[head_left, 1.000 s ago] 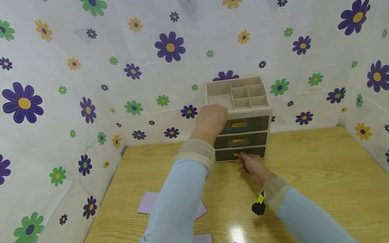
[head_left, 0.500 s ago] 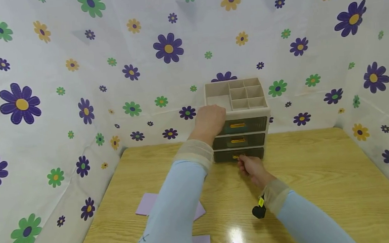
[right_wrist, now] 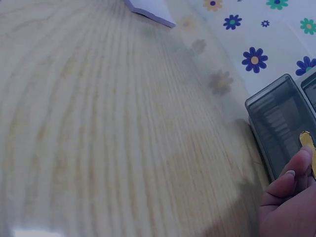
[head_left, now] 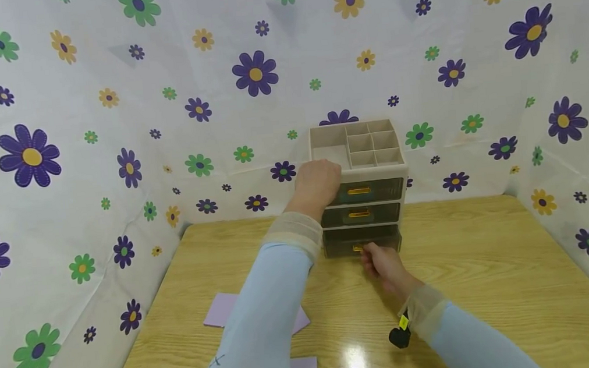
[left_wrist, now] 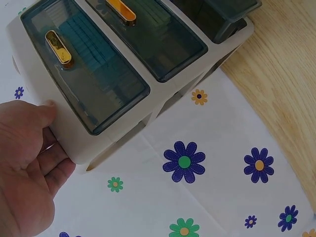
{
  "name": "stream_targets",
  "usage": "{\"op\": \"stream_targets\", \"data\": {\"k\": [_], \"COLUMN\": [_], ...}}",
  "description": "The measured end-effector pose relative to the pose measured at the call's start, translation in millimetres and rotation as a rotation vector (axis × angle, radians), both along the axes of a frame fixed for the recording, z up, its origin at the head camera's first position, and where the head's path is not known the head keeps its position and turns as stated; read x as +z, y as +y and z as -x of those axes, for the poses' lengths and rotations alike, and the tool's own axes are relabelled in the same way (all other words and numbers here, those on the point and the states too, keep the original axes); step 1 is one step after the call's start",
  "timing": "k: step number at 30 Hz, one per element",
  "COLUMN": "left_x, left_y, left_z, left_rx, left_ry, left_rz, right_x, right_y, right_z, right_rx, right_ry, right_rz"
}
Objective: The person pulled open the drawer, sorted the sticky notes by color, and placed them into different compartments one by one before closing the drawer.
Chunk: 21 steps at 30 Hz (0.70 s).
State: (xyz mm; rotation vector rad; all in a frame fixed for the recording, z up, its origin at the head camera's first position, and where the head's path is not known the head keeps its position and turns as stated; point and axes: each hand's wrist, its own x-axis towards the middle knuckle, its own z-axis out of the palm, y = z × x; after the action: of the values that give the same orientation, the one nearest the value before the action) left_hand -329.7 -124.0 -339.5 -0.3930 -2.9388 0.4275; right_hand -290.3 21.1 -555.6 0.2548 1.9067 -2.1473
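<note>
A cream drawer organizer (head_left: 372, 173) with dark see-through drawers stands at the back of the table. My left hand (head_left: 318, 185) grips its upper left front corner. In the left wrist view, the thumb of my left hand (left_wrist: 24, 163) lies along the frame, with the other fingers bent behind the edge. Low at the front, my right hand (head_left: 387, 265) pinches the gold handle (head_left: 357, 248) of the bottom drawer (head_left: 337, 243), which sticks out partway. In the right wrist view, the thumb and fingers of my right hand (right_wrist: 291, 207) hold that handle (right_wrist: 305, 138).
Pale purple sheets (head_left: 221, 309) lie on the wooden table (head_left: 492, 283), partly under my left arm. The organizer's top has open compartments (head_left: 361, 143). A flowered cloth (head_left: 246, 112) hangs close behind. A black object with a yellow tag (head_left: 399, 337) hangs at my right wrist.
The bottom drawer, flush with the frame before, now sticks out toward me. My right hand has moved back with its handle. My left hand keeps its place on the organizer.
</note>
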Motion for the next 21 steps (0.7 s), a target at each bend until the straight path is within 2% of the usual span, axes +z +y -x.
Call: {"op": "stream_targets", "data": {"k": [11,21], "left_x": [0.8,-1.7], "left_y": [-0.6,-1.8], "left_z": [-0.5,2.9], "left_rx": [-0.022,-0.016], "left_ry": [0.016,0.014], "left_rz": [-0.017,-0.014], "right_x": [-4.7,-7.2], "right_y": [3,3], "right_z": [-23.0,-40.4], "right_rx": [-0.012,-0.020], "right_ry": [-0.001,-0.019], "right_rz": [0.014,-0.004]}}
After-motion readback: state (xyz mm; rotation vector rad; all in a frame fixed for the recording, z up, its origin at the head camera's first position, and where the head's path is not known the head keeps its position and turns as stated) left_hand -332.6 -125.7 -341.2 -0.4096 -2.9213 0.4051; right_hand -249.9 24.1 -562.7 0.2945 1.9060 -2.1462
